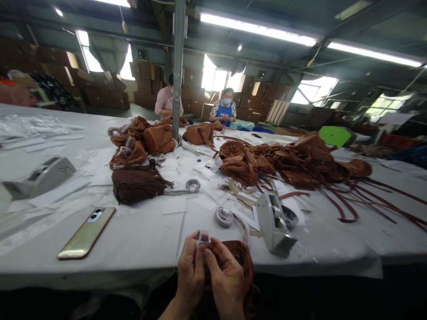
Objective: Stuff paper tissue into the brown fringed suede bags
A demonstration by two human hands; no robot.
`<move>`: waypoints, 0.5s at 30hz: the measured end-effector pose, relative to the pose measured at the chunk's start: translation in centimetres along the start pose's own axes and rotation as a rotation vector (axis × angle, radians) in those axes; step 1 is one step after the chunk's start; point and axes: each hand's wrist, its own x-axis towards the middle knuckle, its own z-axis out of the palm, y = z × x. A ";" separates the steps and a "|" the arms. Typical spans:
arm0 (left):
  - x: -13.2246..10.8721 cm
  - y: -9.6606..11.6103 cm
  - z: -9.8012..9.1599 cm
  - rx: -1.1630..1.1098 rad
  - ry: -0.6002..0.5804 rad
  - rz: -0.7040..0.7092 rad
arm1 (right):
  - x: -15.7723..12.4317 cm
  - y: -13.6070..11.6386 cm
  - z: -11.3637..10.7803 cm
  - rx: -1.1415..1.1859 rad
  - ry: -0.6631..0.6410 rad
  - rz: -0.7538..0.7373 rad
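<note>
Here, left fingers (189, 246) and right fingers (223, 250) pinch a roll (203, 237), bare table edge (147, 261) lying leftward.

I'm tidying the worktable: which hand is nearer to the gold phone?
Left. The left hand is to the right of the gold phone, apart from it; the right hand is farther right, beyond the left hand.

Small, pale-wrapped roll (203, 236) near brown bag (246, 255)
</note>
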 end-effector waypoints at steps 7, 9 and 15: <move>-0.1 0.2 0.5 -0.050 -0.152 -0.016 | 0.2 -0.2 -0.3 0.190 -0.011 0.018; -0.2 0.1 0.6 -0.054 -0.153 -0.049 | 0.2 0.0 -0.3 0.133 0.001 -0.020; 0.0 -0.1 0.3 -0.074 -0.203 -0.094 | 0.4 -0.9 -0.7 -0.103 -0.069 -0.151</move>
